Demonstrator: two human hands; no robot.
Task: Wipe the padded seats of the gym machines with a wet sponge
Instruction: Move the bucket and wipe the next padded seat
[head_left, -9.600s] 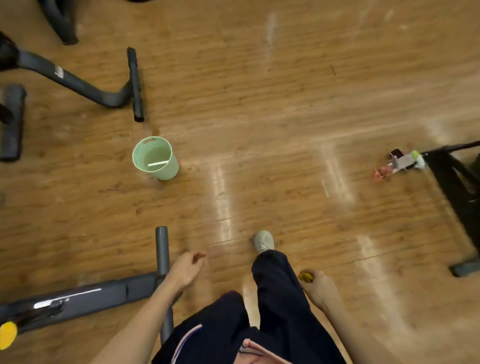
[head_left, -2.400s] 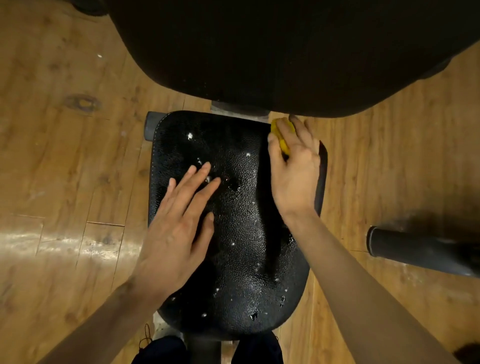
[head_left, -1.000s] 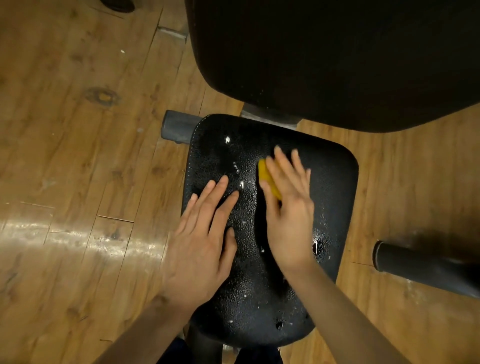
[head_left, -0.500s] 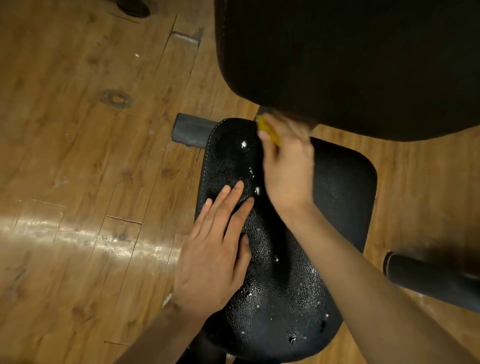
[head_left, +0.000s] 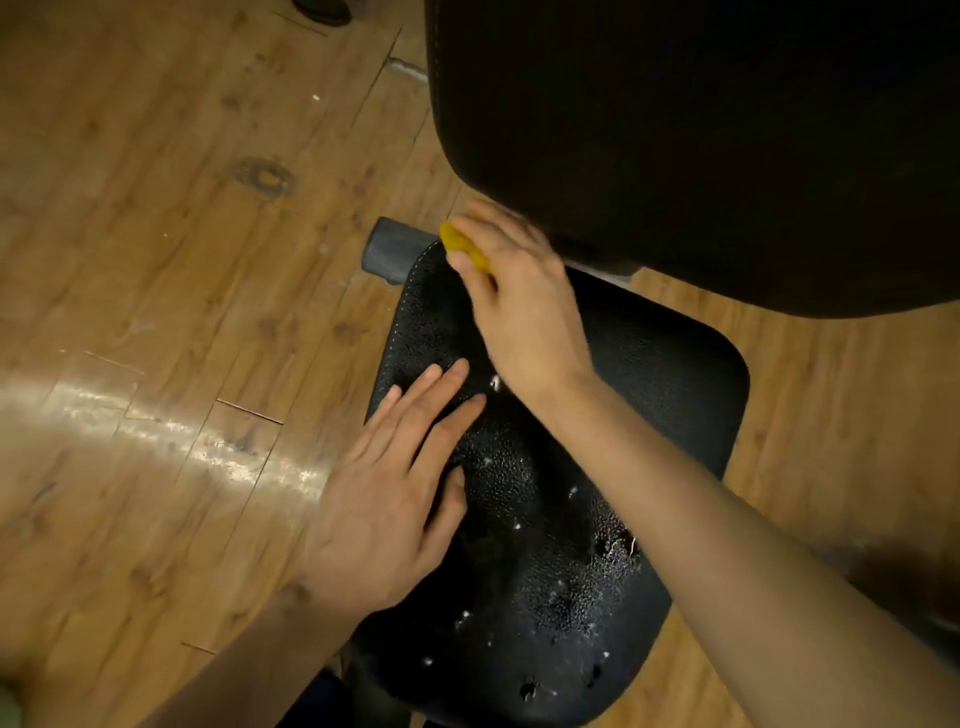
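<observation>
Leftward, the wooden floor (head_left: 156, 260) lies bare beside the padded seat (head_left: 649, 415), so that side offers room for the arms. The left hand (head_left: 384, 499) rests flat near the seat's left edge, fingers straight, holding nothing; it could slip off the wet vinyl if leaned on. At the far-left corner the right hand (head_left: 519, 312) pinches the yellow sponge (head_left: 462, 247), just beside a grey tube end (head_left: 395, 249). A stroke overrunning this edge could drip onto the floor. To the right, the dark backrest (head_left: 701, 145) overhangs, crowding the knuckles.
</observation>
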